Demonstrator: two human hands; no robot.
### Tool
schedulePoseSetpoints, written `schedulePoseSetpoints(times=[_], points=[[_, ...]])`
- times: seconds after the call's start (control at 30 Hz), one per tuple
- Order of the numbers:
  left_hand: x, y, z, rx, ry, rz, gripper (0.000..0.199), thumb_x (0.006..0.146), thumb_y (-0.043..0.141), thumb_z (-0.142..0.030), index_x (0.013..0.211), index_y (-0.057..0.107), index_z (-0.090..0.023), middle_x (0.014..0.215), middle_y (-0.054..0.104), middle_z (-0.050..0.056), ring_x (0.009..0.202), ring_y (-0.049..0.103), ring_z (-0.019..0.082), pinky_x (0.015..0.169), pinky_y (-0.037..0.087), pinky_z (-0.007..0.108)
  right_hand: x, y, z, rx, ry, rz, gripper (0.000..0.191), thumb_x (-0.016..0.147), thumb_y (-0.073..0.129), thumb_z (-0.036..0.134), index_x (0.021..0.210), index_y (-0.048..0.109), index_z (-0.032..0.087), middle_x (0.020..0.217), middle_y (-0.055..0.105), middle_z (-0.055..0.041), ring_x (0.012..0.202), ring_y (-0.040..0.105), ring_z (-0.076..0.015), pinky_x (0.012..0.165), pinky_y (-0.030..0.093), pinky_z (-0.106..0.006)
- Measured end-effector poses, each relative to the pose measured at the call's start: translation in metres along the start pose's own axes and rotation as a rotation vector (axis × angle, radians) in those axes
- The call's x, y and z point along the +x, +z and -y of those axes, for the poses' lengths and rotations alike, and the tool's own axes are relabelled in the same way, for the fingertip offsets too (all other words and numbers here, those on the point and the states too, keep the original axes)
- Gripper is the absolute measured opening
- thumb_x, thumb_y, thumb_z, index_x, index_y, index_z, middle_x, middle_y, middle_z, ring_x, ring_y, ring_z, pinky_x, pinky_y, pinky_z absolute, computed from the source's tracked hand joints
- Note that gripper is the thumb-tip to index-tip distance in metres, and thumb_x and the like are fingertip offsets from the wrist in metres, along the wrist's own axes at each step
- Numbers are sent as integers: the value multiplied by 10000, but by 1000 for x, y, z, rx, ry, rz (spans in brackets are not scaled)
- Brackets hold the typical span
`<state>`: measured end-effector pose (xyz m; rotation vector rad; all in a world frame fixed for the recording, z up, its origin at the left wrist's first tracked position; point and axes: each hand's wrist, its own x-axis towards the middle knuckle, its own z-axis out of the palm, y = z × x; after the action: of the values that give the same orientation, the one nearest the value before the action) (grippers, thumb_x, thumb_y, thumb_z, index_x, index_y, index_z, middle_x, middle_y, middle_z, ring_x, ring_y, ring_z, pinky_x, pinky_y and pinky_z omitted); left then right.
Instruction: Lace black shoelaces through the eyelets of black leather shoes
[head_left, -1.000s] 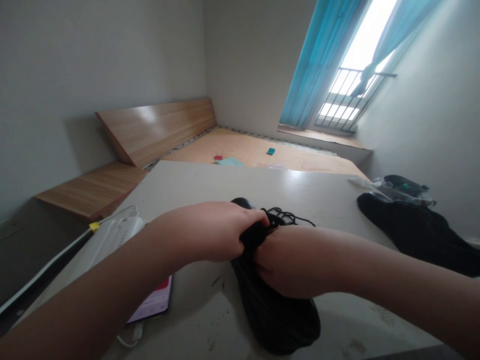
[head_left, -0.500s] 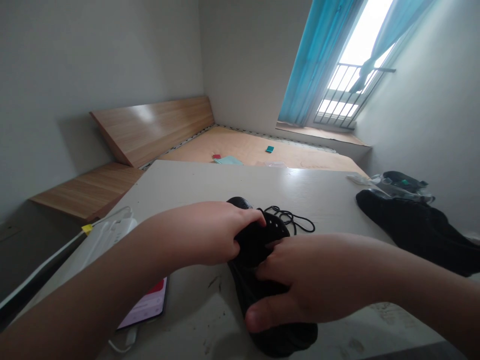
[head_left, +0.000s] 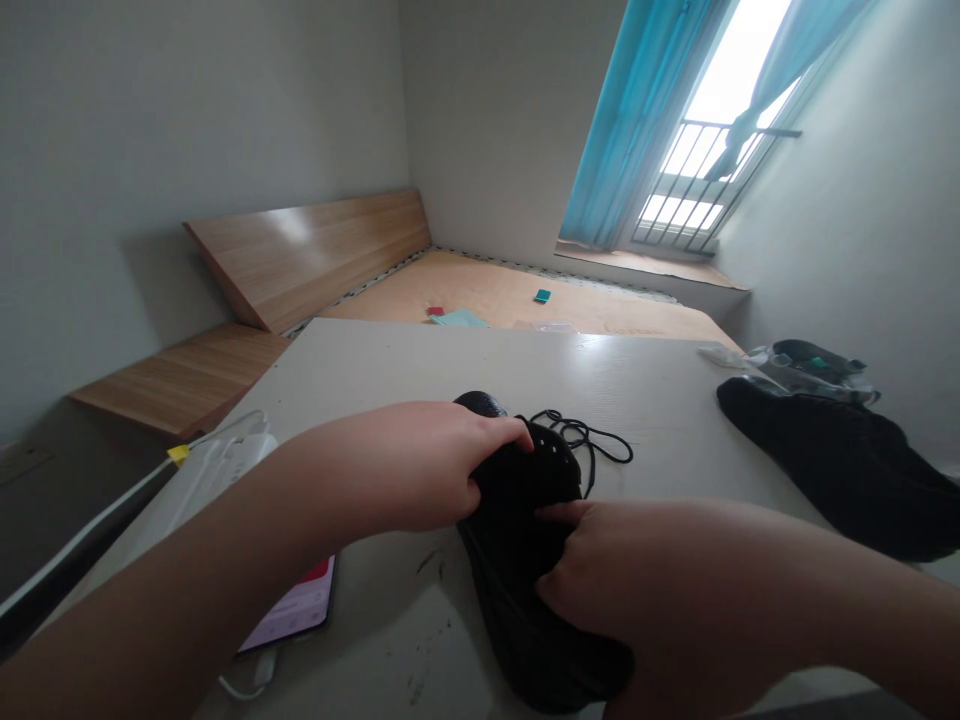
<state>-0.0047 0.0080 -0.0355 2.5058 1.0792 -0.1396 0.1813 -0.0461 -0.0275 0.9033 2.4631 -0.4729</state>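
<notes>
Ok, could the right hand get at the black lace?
Probably yes: the right hand rests on the shoe, and the lace lies just beyond it. Only the shoe's top seems to stand between them, so a short reach over it should do.

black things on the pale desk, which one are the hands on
The black lace-up shoe, gripped by the left hand and touched by the right hand; the black fabric bundle at the right side has no hand on it.

Black shoe [head_left: 510,590], eyelets showing, black lace [head_left: 592,445] looped beside it
</notes>
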Motion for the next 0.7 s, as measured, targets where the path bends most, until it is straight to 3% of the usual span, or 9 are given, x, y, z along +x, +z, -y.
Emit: schedulePoseSetpoints(times=[0.07,0.17,0.23,0.3,0.4,0.47,0.57,0.63,0.7], points=[[-1,0,1,0,-4,6,594,749,528,-181,1290,524,-428,1108,721,-17,921,676,228,706,481,309,3,-3,-2,-35,-52,124,247,653,840,375,612,695,180,497,545,4,562,528,-177,448,352,-252],[-2,1,0,1,10,9,596,758,525,-177,1296,512,-435,1145,709,-29,970,667,232,749,494,320,7,-6,-2,-7,-112,137,402,640,857,323,453,525,195,394,316,82,451,387,-123,506,388,-251],[-2,3,-3,16,32,-30,582,776,526,-173,1304,515,-416,1203,681,-23,1014,656,233,786,498,323,8,-5,-1,-15,-147,150,468,663,841,292,417,454,197,382,265,96,412,321,-107,514,390,-252],[-1,5,-9,69,51,-105,536,790,528,-145,1282,552,-357,1237,655,3,1006,657,229,793,498,323,6,-5,-2,-33,-168,157,427,708,805,291,431,494,196,382,334,84,412,338,-112,518,398,-259],[2,8,-20,175,85,-182,358,820,524,-103,1110,661,-261,1124,693,37,921,673,226,755,497,339,-4,-4,-6,59,-142,86,277,750,770,365,584,660,173,523,579,13,506,489,-145,547,427,-273],[3,11,-24,208,122,-174,243,855,532,-125,980,700,-248,1025,723,36,908,677,234,797,492,369,-11,-3,-14,279,-90,-54,203,807,720,387,753,724,191,702,690,-3,607,580,-149,579,447,-254],[2,23,-27,217,135,-162,212,873,551,-163,982,712,-249,1151,714,59,1041,659,273,960,437,456,-17,3,-30,518,62,-484,190,928,554,352,866,689,235,782,688,29,686,602,-127,622,454,-236],[-1,34,-29,220,106,-162,241,893,532,-180,1043,714,-229,1356,619,103,1193,594,326,1022,387,510,-14,9,-41,491,201,-733,181,942,509,345,919,645,229,757,643,20,672,572,-136,606,440,-258],[-3,44,-33,187,71,-136,230,899,541,-211,1018,737,-222,1416,568,138,1225,568,370,986,407,526,-9,16,-50,418,261,-790,162,937,512,326,992,631,231,801,631,6,696,569,-148,623,442,-281]])
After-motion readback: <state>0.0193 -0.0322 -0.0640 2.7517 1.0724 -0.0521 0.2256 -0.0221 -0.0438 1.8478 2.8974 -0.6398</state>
